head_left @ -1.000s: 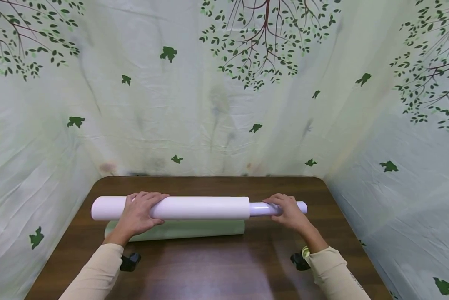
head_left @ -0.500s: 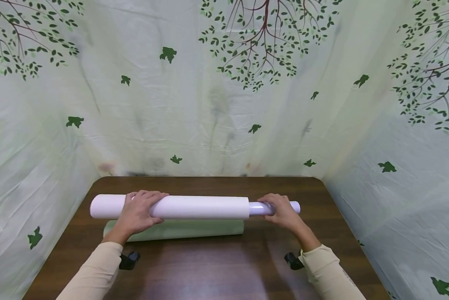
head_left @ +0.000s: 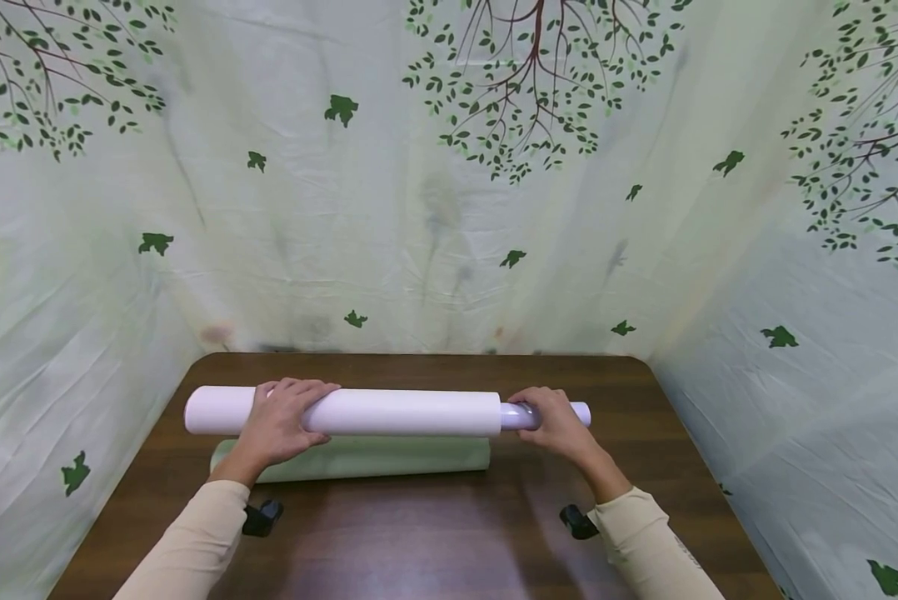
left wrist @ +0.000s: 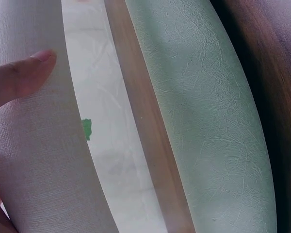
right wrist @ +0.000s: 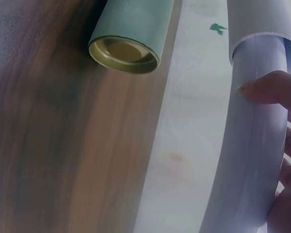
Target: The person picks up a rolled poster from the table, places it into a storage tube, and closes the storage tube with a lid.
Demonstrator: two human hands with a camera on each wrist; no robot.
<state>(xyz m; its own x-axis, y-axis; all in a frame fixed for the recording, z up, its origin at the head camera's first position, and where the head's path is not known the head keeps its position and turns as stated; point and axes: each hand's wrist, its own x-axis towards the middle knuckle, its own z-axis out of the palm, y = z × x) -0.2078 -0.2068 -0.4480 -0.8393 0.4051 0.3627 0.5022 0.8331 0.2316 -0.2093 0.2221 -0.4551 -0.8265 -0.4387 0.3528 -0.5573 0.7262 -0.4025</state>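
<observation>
Above the table, my left hand (head_left: 278,423) grips a wide white tube (head_left: 411,413) with a finely textured surface, thumb on the near side. A narrower glossy white tube (right wrist: 254,141) sticks out of its right end. Around that narrow tube my right hand (head_left: 554,427) is curled, close to the wide tube's rim, with its thumb along the side. Just in front of and below the white tubes, a pale green cylinder (head_left: 389,457) with a creased, leathery surface lies on the table. Its right end shows a gold-coloured rim and recess in the right wrist view.
The dark brown wooden table (head_left: 419,533) has rounded far corners. Behind it and on both sides hangs a pale cloth (head_left: 434,208) printed with leaves and branches. A small black device (head_left: 263,518) sits at the left wrist, another black device (head_left: 578,522) at the right.
My right hand has moved left with the narrow tube, so less of it shows beyond the wide tube. The left hand and the wide tube stay nearly in place. The green cylinder has not moved.
</observation>
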